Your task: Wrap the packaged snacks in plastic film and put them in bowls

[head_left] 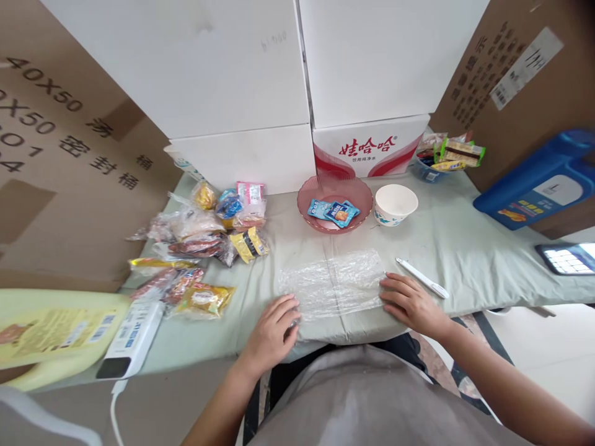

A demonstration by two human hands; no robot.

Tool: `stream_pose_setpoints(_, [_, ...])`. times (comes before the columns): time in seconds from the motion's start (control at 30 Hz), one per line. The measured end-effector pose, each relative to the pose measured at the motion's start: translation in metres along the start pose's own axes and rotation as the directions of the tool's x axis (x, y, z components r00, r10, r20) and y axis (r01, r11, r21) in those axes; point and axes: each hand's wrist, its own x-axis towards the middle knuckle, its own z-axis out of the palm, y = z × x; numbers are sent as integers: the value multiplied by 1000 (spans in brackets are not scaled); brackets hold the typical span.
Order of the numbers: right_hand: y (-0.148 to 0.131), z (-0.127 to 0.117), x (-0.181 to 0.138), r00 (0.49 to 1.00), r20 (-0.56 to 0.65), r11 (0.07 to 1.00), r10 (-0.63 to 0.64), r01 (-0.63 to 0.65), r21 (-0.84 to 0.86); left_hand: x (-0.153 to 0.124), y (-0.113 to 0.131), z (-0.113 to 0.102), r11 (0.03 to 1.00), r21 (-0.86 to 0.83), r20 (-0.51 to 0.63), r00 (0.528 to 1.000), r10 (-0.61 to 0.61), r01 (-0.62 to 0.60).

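We have a clear plastic sheet [334,282] lying crinkled on the pale green cloth [465,248], near the front edge and between our 2 hands. Our left hand [272,331] touches its lower left corner with loosely bent fingers; we cannot tell whether they pinch the film or merely rest there. Our right hand [415,305] lays relaxed, extended fingers on the right edge, its thumb out of sight. The sheet looks thin and clingy, so we judge that light, even pressure from both sides suits it best; a hard pull could tear or bunch it. We should mind the white cutter [422,278] just beside our right hand. Beyond the sheet, a pink scalloped bowl [310,193] holds a few blue sachets [341,214]. Just right of it, 1 white paper cup [395,207] stands upright, showing a plain white inside. Farther back on the right, a blue tub [428,173] is heaped with wrapped snacks [460,152], some leaning over its rim.
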Motion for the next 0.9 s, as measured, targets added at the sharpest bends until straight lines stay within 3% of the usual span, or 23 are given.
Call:
stream_pose_setpoints(0.17, [-7,-4,1,999,-45,995,23,-18,99,3,-7,-4,984,-151,-59,993,-102,92])
stream_pose_setpoints(0.3, [-7,-3,18,963,-66,955,261,-247,163,20,-13,-7,928,-166,-127,926,-356,334])
stream_pose_setpoints(0.43, [0,13,47,898,-113,903,426,-430,-15,49,-25,8,882,-22,-198,863,-465,470])
stream_pose_setpoints(0.53, [6,18,59,908,-98,880,407,-419,-224,61,-32,15,841,118,-224,839,-495,528])
stream_pose_setpoints(0.63, [2,12,61,915,-203,871,349,-396,-291,63,-25,11,809,176,-388,794,-467,562])
stream_pose_setpoints(0.7, [-8,8,63,922,-263,902,284,-350,-252,63,-10,7,848,176,-467,801,-376,501])
stream_pose_setpoints(0.73, [-15,9,65,939,-252,931,234,-291,-220,65,1,7,892,170,-448,839,-310,420])
stream_pose_setpoints(0.83, [-32,23,72,998,-70,990,10,-20,-139,70,26,18,988,135,-164,985,-59,82])
stream_pose_setpoints(0.9, [-34,36,73,996,68,988,-64,73,-137,70,29,30,988,151,42,999,13,-20])
